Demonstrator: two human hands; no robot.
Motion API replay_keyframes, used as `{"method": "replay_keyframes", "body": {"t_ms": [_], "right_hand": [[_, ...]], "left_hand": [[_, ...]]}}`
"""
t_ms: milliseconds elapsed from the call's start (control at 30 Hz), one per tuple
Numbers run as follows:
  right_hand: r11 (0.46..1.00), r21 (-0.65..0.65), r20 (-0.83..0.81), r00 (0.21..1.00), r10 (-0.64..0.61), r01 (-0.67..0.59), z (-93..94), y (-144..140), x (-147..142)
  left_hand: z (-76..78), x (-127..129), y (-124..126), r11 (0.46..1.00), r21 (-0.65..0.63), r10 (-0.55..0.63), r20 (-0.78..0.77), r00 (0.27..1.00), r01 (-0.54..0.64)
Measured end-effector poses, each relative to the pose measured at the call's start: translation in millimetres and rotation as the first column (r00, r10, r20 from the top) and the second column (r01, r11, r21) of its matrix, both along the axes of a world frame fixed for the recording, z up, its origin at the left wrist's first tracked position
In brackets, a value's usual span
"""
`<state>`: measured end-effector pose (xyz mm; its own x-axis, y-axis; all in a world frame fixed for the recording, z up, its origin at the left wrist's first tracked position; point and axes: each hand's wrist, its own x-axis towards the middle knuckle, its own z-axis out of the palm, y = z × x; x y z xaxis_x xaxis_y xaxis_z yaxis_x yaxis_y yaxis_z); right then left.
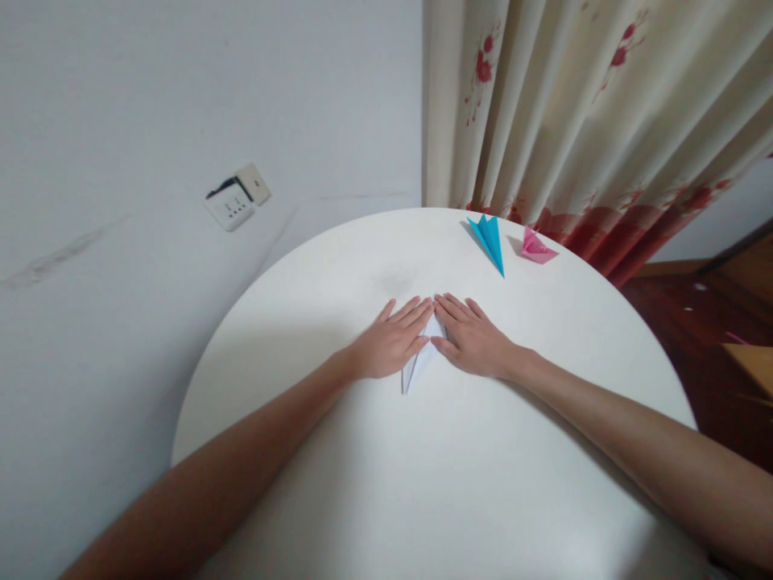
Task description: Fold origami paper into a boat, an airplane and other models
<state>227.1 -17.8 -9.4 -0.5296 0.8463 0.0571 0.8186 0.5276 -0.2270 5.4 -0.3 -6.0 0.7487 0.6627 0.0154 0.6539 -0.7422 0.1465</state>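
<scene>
Both hands lie flat, palms down, on a folded white paper (421,364) near the middle of a round white table (459,483). The left hand (390,342) covers the paper's left side and the right hand (474,338) its right side; the fingers are stretched out and pressed on the sheet rather than curled around it, so neither hand grips anything. The fingertips of the 2 hands meet, or nearly meet, above the paper's far end.

The paper is a narrow, pointed shape. Its long axis runs from the far end, hidden under the fingertips, toward the person and slightly to the left. The visible sharp tip sticks out below the heel of the left hand and points at the person. Only the strip between the hands and this tip show; the rest lies under the palms.

At the far edge of the table, well apart from the hands, lie 2 other folded pieces. A blue paper plane (489,240) lies with its point aimed toward the person and a little right. Just beside it, on its right, sits a smaller pink folded paper (535,248).

Behind the table hangs a cream curtain (580,105) with red flowers. A wall socket (237,197) hangs loose on the grey wall to the left.
</scene>
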Motion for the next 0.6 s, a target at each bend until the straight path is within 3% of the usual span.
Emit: {"method": "replay_keyframes", "body": {"t_ms": [600], "right_hand": [[1.000, -0.006, 0.006, 1.000, 0.006, -0.006, -1.6, 17, 18]], "left_hand": [[2.1, 4, -15, 0.999, 0.010, -0.032, -0.048, 0.998, 0.033]]}}
